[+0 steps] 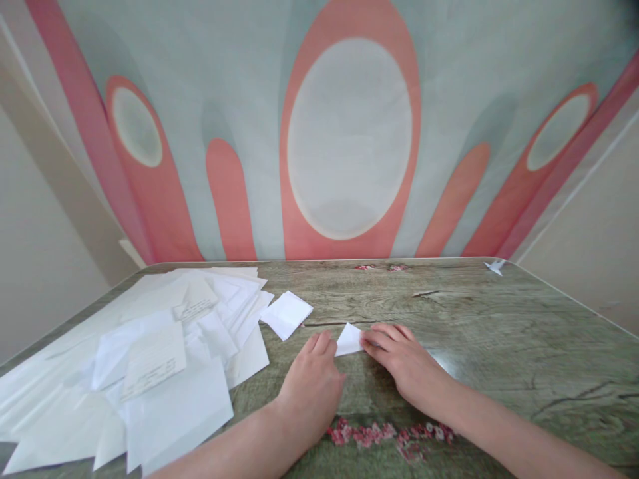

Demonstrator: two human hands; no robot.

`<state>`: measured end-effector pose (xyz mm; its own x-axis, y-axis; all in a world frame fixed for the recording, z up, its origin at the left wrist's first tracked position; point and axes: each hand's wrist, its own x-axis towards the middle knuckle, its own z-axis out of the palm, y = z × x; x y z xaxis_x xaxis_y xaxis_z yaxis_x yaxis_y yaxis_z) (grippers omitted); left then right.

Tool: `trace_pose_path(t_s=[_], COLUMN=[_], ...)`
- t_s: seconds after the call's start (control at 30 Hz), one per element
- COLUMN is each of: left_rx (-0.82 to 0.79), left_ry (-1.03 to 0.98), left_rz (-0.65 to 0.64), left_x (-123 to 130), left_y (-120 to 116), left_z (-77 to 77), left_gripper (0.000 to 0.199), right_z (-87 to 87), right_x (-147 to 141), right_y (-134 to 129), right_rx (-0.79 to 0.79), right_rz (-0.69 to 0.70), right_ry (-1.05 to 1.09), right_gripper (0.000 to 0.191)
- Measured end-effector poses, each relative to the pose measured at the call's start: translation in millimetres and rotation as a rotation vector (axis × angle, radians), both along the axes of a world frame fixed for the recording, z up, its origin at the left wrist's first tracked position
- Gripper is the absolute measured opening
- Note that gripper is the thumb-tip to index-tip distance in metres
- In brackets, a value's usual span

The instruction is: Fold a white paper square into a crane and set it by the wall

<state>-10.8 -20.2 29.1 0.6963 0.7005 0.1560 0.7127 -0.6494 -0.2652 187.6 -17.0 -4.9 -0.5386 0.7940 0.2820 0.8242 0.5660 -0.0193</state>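
A small piece of white folded paper (348, 340), triangular in its visible part, lies on the wooden table between my two hands. My left hand (313, 376) is closed at its left corner, fingers curled and the thumb mostly hidden. At the right corner, my right hand (399, 356) grips the paper with its fingertips, which cover that end. Just beyond my left hand lies a small stack of square white paper (287, 315), turned corner-on.
A large loose pile of white sheets (184, 412) spreads over the table's left side, some bearing printed lines. A small folded paper figure (495, 267) sits at the far right corner. Behind the table (499, 359) hangs a pink and grey-green patterned backdrop (264, 100).
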Motion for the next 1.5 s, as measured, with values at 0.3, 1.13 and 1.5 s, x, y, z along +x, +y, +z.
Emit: trace_pose_path(t_s=[0.3, 1.13, 1.5], left_rx=[-0.014, -0.314, -0.472], left_ry=[0.008, -0.656, -0.859], left_rz=[0.0, 0.001, -0.076], left_x=[1.5, -15.5, -12.4], left_y=[1.9, 40.7, 39.6], left_z=[-4.8, -34.9, -30.8], left_gripper=[0.027, 0.033, 0.016], right_z=[3.3, -4.1, -14.6], right_x=[5.2, 7.1, 1.9], right_y=[-5.0, 8.8, 8.0], right_rx=[0.096, -0.14, -0.152], right_rz=[-0.086, -0.139, -0.077], right_ry=[-0.239, 0.324, 0.612], right_gripper=[0.021, 0.039, 0.042])
